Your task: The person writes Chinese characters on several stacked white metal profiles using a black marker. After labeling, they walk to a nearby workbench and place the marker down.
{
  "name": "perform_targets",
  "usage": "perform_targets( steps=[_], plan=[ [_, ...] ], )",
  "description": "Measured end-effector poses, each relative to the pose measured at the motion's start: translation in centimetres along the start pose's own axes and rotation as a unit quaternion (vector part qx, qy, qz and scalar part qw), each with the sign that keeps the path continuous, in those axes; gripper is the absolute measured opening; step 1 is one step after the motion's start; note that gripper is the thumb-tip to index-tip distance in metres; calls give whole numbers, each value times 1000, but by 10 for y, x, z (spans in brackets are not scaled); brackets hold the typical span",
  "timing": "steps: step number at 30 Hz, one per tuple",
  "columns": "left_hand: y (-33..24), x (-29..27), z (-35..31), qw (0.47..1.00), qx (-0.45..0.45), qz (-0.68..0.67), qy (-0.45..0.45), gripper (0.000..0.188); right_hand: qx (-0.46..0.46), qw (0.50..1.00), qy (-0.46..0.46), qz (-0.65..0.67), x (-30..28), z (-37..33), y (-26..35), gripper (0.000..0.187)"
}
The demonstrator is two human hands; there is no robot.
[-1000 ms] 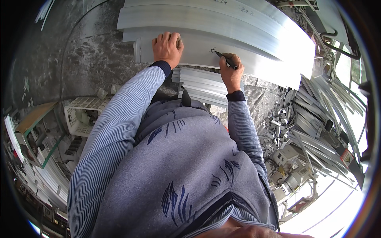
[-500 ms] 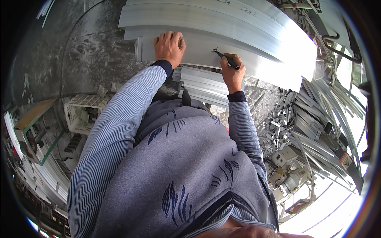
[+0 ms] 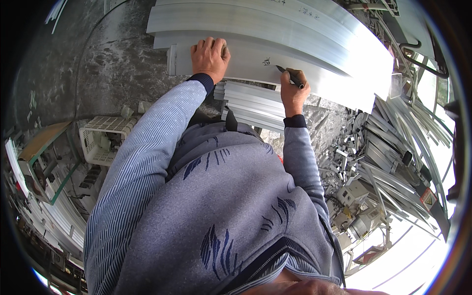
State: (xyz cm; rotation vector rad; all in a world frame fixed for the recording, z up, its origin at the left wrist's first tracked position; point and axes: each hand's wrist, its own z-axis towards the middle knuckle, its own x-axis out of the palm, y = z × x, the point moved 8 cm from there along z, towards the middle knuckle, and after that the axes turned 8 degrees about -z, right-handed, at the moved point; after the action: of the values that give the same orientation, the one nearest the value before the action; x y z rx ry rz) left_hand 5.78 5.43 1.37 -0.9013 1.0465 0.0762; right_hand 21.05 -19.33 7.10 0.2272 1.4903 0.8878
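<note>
My right hand grips a black marker pen, its tip pointing up and left just above a pale metal panel. A small dark handwritten mark stands on the panel, left of the pen tip. Further left, my left hand rests on the same panel in a loose fist, knuckles up; nothing shows in it. Beyond both hands lie more long metal panels, overlapping, with other handwriting near the far edge. Glare washes out their right end.
Narrow metal profiles lie between me and the panel. A cream plastic crate stands at left on the dusty floor. Offcuts and long strips are heaped at right, near a machine. A cable crosses the floor.
My right hand has moved slightly right and nearer to me with the marker pen. Its tip is off the handwritten mark, which has gained strokes. My left hand stays put.
</note>
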Motion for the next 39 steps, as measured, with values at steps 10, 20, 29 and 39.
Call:
perform_targets(
  steps=[10,20,29,39],
  plan=[
    [0,1,0,1000,2,3,2,13,2,999,22,26,-4,11,-10,13],
    [-2,1,1,1000,-8,12,17,12,-57,998,34,-3,0,9,-3,11],
    [0,0,1,1000,5,4,-1,13,-29,999,25,16,-3,12,-10,11],
    [-2,-1,1,1000,0,1,3,12,-7,1000,16,16,-4,18,-11,10]
  ],
)
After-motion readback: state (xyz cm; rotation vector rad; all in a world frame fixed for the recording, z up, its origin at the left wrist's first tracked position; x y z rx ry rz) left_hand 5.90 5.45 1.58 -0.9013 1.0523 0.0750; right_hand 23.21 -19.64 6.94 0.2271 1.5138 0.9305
